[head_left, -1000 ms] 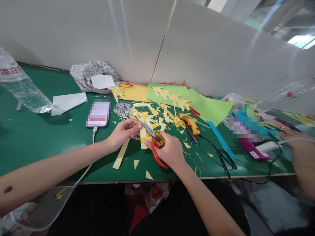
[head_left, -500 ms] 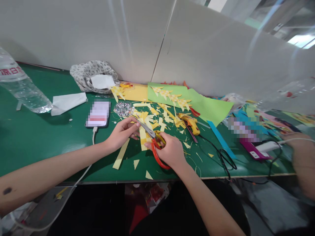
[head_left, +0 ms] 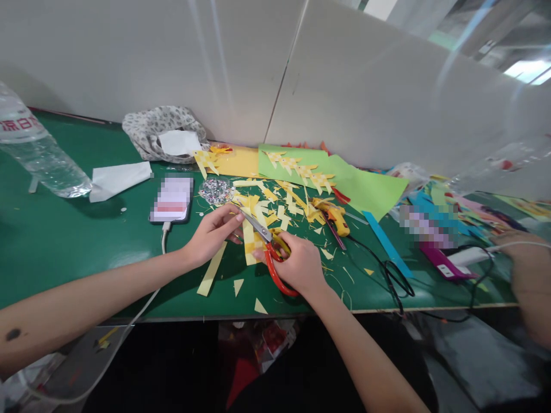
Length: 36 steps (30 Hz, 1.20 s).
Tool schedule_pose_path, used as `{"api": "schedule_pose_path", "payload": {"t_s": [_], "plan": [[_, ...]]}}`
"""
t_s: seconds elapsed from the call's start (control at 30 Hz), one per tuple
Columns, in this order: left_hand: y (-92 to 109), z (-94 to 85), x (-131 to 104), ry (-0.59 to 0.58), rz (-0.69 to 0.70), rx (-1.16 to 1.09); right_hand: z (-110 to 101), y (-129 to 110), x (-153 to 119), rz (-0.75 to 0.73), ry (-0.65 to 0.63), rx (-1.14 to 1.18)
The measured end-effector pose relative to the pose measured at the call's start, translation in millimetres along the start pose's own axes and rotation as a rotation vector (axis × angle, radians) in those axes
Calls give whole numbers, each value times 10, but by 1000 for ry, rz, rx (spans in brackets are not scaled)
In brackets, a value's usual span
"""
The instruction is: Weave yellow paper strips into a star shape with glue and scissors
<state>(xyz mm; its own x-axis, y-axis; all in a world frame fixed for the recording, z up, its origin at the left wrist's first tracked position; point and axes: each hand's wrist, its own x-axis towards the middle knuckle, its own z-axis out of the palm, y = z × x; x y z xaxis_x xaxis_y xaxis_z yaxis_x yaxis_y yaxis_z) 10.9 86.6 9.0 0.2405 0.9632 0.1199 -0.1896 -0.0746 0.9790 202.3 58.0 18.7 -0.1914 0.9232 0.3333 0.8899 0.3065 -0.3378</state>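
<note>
The right hand (head_left: 303,264) grips red-handled scissors (head_left: 266,235), its fingers curled around the loops. The left hand (head_left: 217,232) pinches woven yellow paper (head_left: 250,249) between thumb and fingertips, right at the scissors' tips. The paper hangs between the two hands, with the metal blades slanting across it; whether they are biting into it is too small to tell.

Just beyond the hands, yellow paper scraps (head_left: 282,209) crowd the green table (head_left: 86,246), and a pale yellow strip (head_left: 212,271) lies below the left hand. A clear dish of small beads (head_left: 216,191) sits next to the scraps, and a phone (head_left: 173,198) on a white cable lies further left. Right of the scraps rests a yellow glue gun (head_left: 340,221), then a blue strip (head_left: 387,244). Behind, yellow woven shapes (head_left: 301,171) line up on a green sheet (head_left: 370,180).

The left forearm reaches in low from the left; the right forearm angles up from the lower right. Another person's arm (head_left: 531,281) shows at the far right edge.
</note>
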Motion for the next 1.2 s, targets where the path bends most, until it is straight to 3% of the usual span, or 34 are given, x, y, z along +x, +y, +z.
{"api": "schedule_pose_path", "payload": {"t_s": [0.67, 1.0, 1.2], "plan": [[-47, -13, 11, -27, 16, 112, 18, 36, -3, 1, 3, -61], [-30, 3, 19, 23, -9, 92, -32, 15, 15, 121, 46, -5], [-32, -12, 34, 41, -20, 101, 16, 39, 13, 34, 58, -95]]}}
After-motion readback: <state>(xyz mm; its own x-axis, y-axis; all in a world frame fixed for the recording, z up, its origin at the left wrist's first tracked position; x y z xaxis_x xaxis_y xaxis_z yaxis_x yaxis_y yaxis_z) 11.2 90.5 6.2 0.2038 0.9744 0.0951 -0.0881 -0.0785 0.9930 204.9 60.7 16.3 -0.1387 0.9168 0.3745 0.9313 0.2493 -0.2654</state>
